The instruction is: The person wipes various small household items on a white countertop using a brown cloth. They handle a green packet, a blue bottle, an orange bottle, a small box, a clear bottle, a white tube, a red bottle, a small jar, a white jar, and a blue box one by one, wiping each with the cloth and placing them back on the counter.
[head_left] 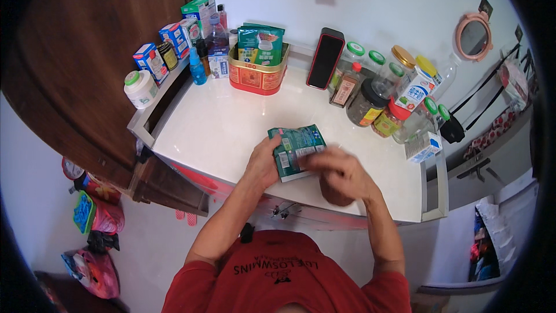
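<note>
over the front part of the white tabletop (220, 122), my left hand (265, 162) grips a green packet (298, 149) by its left edge, thumb on top, probably to hold it steady with the printed side facing me. my right hand (344, 177) is at the packet's right side, blurred by motion (i cannot tell whether its fingers pinch anything or merely brush the surface). gripping at the edge seems meant to leave most of that face within the other hand's reach. farther back, a red and gold tin (258, 78) holds similar green packets (260, 46) upright, likely because its walls stop them flopping over. glass jars (385, 85) stand grouped at the right, perhaps to be out of my arms' way.
</note>
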Demonstrator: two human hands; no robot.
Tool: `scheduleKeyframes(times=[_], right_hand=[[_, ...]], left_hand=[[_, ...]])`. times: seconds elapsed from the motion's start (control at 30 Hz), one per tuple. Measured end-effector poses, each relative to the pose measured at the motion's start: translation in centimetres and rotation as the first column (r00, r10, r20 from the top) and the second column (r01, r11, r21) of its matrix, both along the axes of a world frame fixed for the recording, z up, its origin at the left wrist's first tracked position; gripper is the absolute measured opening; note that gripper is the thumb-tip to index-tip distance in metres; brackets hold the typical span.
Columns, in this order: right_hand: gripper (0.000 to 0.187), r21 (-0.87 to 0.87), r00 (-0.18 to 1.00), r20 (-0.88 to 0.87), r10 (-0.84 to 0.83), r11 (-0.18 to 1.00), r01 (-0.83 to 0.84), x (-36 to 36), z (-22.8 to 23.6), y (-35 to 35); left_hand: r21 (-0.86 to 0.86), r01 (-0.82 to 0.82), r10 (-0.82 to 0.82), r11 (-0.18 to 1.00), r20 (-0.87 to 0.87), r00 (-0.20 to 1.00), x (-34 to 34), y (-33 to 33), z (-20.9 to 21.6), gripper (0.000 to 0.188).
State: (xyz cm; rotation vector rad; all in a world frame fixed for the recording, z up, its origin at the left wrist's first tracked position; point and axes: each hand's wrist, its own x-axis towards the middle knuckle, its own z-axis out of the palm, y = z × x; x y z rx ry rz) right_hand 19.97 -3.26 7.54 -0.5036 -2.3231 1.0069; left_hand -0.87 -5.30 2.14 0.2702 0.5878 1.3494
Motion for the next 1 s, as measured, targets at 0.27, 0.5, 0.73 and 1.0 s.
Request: scheduleKeyframes(times=[0.27, 0.5, 0.73, 1.0], right_hand=[[0.039, 0.543, 0.773, 0.065, -0.631, 0.672, 0.503, -5.2, -5.3, 4.2], [0.034, 0.619, 0.514, 0.248, -0.821, 0.542, 0.568, -1.9, -5.1, 3.8], [0.033, 0.091, 0.782, -0.185, -0.595, 0.782, 0.617, -3.2, -3.4, 3.4], [0.062, 0.585, 0.946, 0.100, -0.309, 0.787, 0.195, -5.2, -2.9, -2.8]], left_hand=[[0.028, -0.022, 0.025, 0.999, -0.107, 0.994, 0.1, 0.2, -1.0, 0.029], [0.000, -0.068, 0.068, 0.998, -0.058, 0.996, 0.3, -0.3, -0.7, 0.030], [-0.018, -0.002, 0.002, 1.000, -0.002, 1.000, 0.0, 0.0, -0.3, 0.032], [-0.041, 0.008, -0.006, 0.999, 0.048, 0.999, -0.9, 0.4, -2.8, 0.026]])
